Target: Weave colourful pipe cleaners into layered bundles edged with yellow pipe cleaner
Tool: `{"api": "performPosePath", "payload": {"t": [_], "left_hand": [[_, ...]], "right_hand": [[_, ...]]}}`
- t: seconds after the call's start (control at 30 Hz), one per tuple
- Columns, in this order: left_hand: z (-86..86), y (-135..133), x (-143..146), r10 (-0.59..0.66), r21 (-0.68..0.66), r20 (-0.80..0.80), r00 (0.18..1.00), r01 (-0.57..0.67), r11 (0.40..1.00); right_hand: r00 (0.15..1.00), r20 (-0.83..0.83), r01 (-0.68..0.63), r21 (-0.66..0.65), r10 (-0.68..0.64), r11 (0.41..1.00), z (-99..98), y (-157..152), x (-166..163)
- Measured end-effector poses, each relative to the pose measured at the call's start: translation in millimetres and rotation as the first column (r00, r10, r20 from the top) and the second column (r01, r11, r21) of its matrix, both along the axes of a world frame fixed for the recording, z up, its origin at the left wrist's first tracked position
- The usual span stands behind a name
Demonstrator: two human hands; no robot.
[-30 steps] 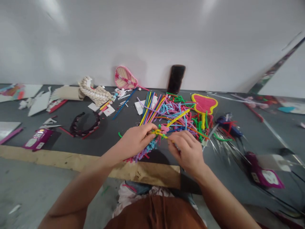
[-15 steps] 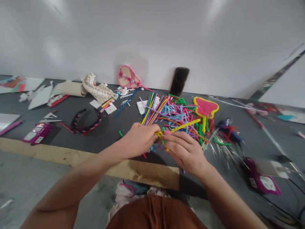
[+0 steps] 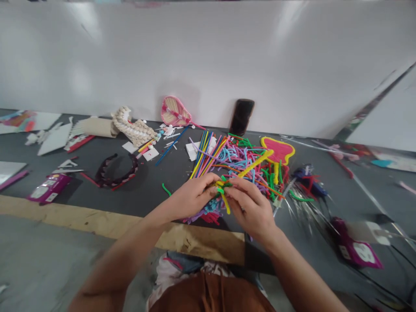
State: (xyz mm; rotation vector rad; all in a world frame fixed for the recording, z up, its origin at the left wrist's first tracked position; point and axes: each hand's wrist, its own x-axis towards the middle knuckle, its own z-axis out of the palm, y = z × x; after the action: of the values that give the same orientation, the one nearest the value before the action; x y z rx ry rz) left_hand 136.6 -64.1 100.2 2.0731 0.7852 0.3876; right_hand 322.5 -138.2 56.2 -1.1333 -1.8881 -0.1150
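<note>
My left hand (image 3: 191,197) and my right hand (image 3: 251,206) meet at the front of the table, fingertips pinched together. Between them they grip yellow and green pipe cleaners (image 3: 226,204), bent and bunched; the fingers hide part of the bunch. A long, thick yellow stem (image 3: 256,164) extends from the bunch up to the right. Behind and beneath the hands lies a heap of pipe cleaners (image 3: 240,154) in many colours. Straight ones (image 3: 204,151) are fanned out at its left. A pink shape with a yellow pipe-cleaner edge (image 3: 278,149) lies at the right of the heap.
A phone (image 3: 242,117) leans against the white wall, beside a pink leaf-shaped fan (image 3: 175,111). Left are a dark braided headband (image 3: 117,171) and a purple packet (image 3: 48,188). At right are glue guns (image 3: 310,182) with cables and a purple box (image 3: 359,251). Brown paper (image 3: 208,240) edges the table.
The fingers have shifted on the bunch, and a green piece and a hanging yellow end now show between them. The yellow stem has tilted more steeply. The camera view has shifted slightly.
</note>
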Motion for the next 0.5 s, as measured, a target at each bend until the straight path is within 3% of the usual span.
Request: {"api": "performPosePath", "payload": {"t": [0.23,0.5], "left_hand": [[-8.8,2.3,0.5,0.064,-0.117,0.104,0.992,-0.052,0.992],[-12.5,6.1,-4.0,0.089,-0.101,0.066,0.994,-0.082,0.992]], "right_hand": [[0.988,0.143,-0.064,0.052,0.056,0.997,1.1,6.3,8.0],[0.972,0.185,0.148,-0.013,-0.143,0.989,1.6,7.0,-7.9]]}}
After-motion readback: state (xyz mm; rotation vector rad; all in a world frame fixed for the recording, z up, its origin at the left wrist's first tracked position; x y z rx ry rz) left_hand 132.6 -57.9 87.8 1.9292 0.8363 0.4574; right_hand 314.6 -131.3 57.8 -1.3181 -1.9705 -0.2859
